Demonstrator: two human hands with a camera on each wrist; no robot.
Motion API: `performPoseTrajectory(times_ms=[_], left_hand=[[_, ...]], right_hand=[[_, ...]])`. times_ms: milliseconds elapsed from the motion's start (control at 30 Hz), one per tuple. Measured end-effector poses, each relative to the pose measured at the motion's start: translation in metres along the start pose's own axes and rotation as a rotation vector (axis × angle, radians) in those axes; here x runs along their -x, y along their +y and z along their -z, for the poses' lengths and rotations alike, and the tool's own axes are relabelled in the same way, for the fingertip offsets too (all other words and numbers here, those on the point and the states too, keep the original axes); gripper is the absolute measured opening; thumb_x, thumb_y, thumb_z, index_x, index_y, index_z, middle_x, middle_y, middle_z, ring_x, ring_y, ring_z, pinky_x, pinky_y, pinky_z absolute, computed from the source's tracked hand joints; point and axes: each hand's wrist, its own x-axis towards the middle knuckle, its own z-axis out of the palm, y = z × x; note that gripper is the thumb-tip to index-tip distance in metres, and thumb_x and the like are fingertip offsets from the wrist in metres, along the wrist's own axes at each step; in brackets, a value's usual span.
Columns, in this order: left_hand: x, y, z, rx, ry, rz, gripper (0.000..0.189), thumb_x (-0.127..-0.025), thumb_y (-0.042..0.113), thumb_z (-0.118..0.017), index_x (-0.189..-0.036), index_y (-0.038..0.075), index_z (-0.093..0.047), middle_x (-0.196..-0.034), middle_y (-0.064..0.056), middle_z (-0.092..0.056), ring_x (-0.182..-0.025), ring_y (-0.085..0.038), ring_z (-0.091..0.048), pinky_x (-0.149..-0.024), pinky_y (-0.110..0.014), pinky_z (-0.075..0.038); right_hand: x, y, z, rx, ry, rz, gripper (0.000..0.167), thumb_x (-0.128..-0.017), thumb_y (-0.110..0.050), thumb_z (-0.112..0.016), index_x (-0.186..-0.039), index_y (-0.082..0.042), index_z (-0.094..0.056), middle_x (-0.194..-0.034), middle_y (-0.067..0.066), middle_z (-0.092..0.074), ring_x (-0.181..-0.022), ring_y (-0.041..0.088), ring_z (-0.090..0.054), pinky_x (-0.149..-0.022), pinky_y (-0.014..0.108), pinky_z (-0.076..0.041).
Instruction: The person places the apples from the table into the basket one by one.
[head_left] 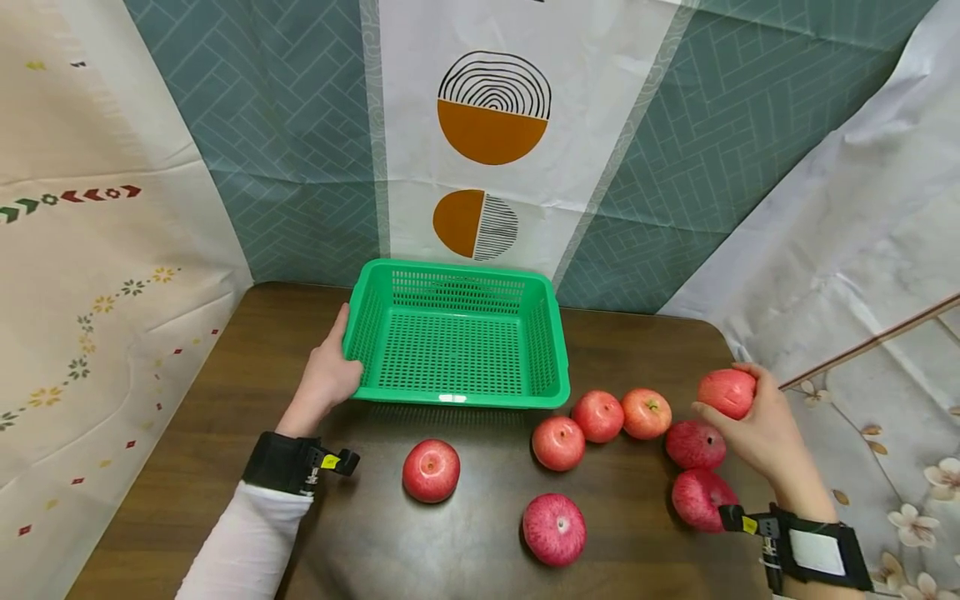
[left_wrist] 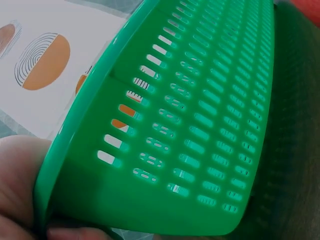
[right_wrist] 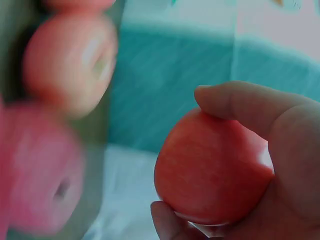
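Observation:
My left hand [head_left: 332, 372] grips the left side of a green plastic basket [head_left: 457, 398], holding its rim near the front corner. The basket has perforated walls and nothing lies inside. In the left wrist view the slotted basket wall [left_wrist: 200, 120] fills most of the picture. A red apple [head_left: 723, 393] is held in my right hand [head_left: 768, 429], at the table's right side. The right wrist view has thumb and fingers curled round that apple [right_wrist: 210, 170]. Just below it sit two dark red apples [head_left: 694, 445] [head_left: 703, 500], partly hidden by the wrist strap's camera.
Three lighter red apples [head_left: 598, 416] sit in a row off the basket's front right corner. Another red apple [head_left: 431, 471] lies in front of the basket, and a dark red one [head_left: 553, 529] nearer me. A patterned cloth [head_left: 307, 167] hangs behind the brown table [head_left: 360, 533].

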Motion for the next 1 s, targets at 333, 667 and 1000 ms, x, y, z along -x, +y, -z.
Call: performPoseTrajectory(times_ms=[333, 667, 1000], left_hand=[[0.001, 0.004, -0.002, -0.055, 0.013, -0.001, 0.101, -0.092, -0.001, -0.047, -0.173, 0.025, 0.007, -0.121, -0.034, -0.061, -0.078, -0.036, -0.061, -0.064, -0.039, -0.045], [0.0, 0.007, -0.004, -0.129, 0.031, 0.01, 0.101, -0.092, 0.005, -0.051, -0.173, 0.024, 0.006, -0.109, -0.03, -0.064, -0.072, -0.034, -0.061, -0.063, -0.039, -0.045], [0.003, 0.009, -0.001, -0.133, 0.035, 0.004, 0.1, -0.092, 0.004, -0.051, -0.174, 0.02, 0.005, -0.111, -0.032, -0.064, -0.071, -0.034, -0.061, -0.061, -0.038, -0.044]], right_hand=[[-0.018, -0.074, -0.029, -0.085, -0.018, 0.179, 0.088, -0.095, -0.034, -0.081, -0.158, -0.001, -0.029, -0.136, 0.033, -0.044, -0.122, 0.05, -0.048, -0.089, 0.063, -0.05], [-0.037, -0.107, -0.061, -0.107, -0.116, 0.27, 0.079, -0.096, -0.032, -0.078, -0.155, -0.004, -0.034, -0.136, 0.028, -0.047, -0.121, 0.043, -0.052, -0.09, 0.058, -0.054], [-0.071, -0.157, -0.093, -0.045, -0.235, 0.374, 0.073, -0.091, -0.025, -0.078, -0.151, -0.01, -0.041, -0.136, 0.021, -0.049, -0.118, 0.037, -0.055, -0.088, 0.055, -0.058]])
